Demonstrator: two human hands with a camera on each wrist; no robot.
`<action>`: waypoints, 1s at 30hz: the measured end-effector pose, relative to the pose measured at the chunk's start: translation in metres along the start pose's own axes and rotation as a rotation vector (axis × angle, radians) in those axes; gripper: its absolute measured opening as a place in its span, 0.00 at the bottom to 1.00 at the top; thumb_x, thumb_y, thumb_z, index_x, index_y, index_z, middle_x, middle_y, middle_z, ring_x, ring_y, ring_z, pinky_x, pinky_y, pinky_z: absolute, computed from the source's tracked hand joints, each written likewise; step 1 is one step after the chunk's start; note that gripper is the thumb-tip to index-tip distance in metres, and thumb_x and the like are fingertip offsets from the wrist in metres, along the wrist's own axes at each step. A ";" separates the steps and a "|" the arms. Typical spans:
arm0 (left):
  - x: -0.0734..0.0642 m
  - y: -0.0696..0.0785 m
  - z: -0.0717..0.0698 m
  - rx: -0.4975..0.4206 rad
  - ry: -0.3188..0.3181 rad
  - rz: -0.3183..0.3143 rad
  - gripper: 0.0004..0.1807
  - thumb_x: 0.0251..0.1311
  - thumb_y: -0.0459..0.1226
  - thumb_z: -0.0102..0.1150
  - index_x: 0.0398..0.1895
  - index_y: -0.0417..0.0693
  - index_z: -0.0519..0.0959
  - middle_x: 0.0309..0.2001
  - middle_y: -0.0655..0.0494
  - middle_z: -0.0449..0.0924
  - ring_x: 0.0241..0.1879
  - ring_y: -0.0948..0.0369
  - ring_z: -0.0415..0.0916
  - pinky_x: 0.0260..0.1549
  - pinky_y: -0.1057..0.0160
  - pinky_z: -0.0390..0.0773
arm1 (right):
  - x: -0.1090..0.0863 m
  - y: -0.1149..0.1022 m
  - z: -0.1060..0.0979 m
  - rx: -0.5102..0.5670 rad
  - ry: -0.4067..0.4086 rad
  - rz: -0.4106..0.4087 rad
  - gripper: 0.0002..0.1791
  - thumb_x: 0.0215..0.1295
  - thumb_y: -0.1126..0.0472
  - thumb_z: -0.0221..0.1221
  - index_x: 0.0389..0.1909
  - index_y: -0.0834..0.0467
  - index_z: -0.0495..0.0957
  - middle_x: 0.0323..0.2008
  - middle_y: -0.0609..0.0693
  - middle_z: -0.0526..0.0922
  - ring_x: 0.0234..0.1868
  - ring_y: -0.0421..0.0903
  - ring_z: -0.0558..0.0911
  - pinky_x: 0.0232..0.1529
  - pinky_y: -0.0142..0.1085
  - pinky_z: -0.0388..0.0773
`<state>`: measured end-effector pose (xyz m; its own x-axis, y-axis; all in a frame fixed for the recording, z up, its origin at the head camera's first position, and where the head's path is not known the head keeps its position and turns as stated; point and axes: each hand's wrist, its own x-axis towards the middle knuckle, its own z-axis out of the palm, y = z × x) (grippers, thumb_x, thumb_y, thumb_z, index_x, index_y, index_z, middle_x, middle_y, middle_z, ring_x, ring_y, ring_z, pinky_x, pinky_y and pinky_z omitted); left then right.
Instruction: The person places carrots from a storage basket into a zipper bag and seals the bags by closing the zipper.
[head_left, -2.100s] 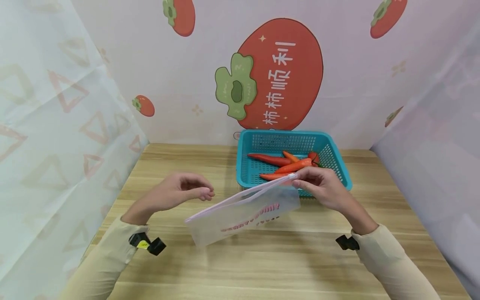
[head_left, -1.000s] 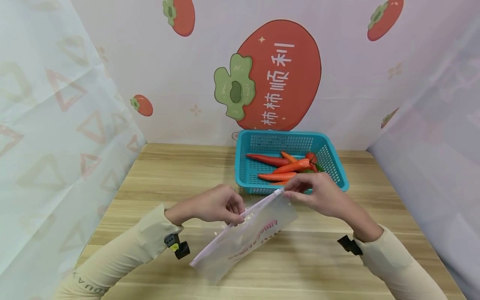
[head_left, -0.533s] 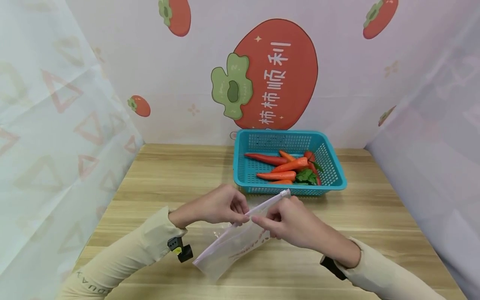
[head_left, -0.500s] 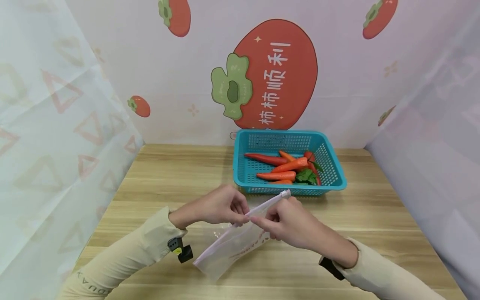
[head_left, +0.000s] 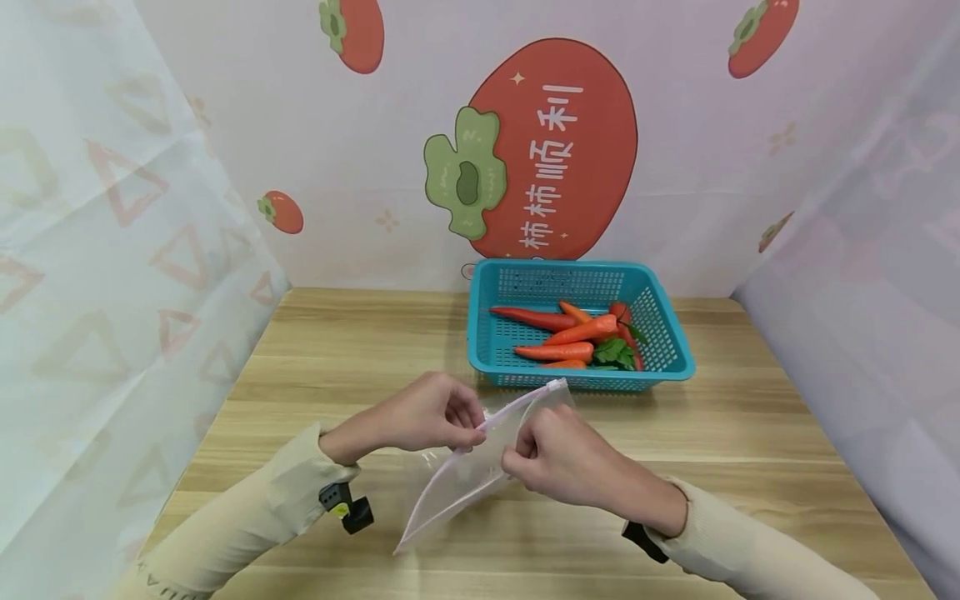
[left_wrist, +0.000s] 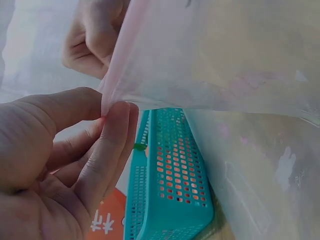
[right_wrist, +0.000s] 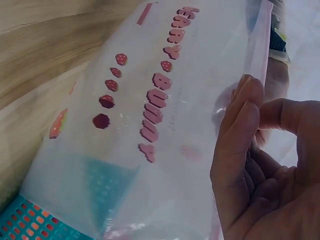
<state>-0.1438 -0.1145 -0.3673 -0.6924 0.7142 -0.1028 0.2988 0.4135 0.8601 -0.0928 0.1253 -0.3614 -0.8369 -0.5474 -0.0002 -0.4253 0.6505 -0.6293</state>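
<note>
A translucent zip bag (head_left: pixel 470 473) with a pink edge hangs between my hands, tilted, its mouth spread apart in the middle. My left hand (head_left: pixel 427 414) pinches the far edge of the mouth between thumb and fingers, as the left wrist view also shows. My right hand (head_left: pixel 566 454) pinches the near edge with thumb and curled fingers. The white slider (head_left: pixel 556 384) sits at the bag's upper right end. Pink lettering and strawberries on the bag (right_wrist: pixel 155 117) show in the right wrist view. I see nothing inside the bag.
Behind the bag, a blue perforated basket (head_left: pixel 480 333) stands on the wooden table (head_left: pixel 352 333). It holds several carrots (head_left: pixel 581 332), red chilli peppers (head_left: pixel 531 317) and leafy greens (head_left: pixel 615 353). A printed cloth (head_left: pixel 360 167) hangs at the back and sides.
My right hand left the slider end, moved left along the rim and took the near edge. The left hand came in and took hold of the far edge. The bag's mouth has widened between them.
</note>
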 end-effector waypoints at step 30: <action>-0.082 0.021 -0.057 0.122 0.148 -0.077 0.02 0.63 0.33 0.68 0.33 0.43 0.86 0.27 0.59 0.87 0.30 0.62 0.87 0.35 0.64 0.88 | 0.018 0.007 -0.042 0.019 -0.098 0.007 0.16 0.63 0.64 0.58 0.17 0.47 0.84 0.14 0.35 0.80 0.14 0.37 0.74 0.18 0.32 0.71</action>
<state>-0.1187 -0.1966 -0.3124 -0.8027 0.5905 -0.0835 0.3123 0.5354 0.7847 -0.1251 0.1426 -0.3336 -0.8018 -0.5922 -0.0798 -0.4122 0.6449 -0.6436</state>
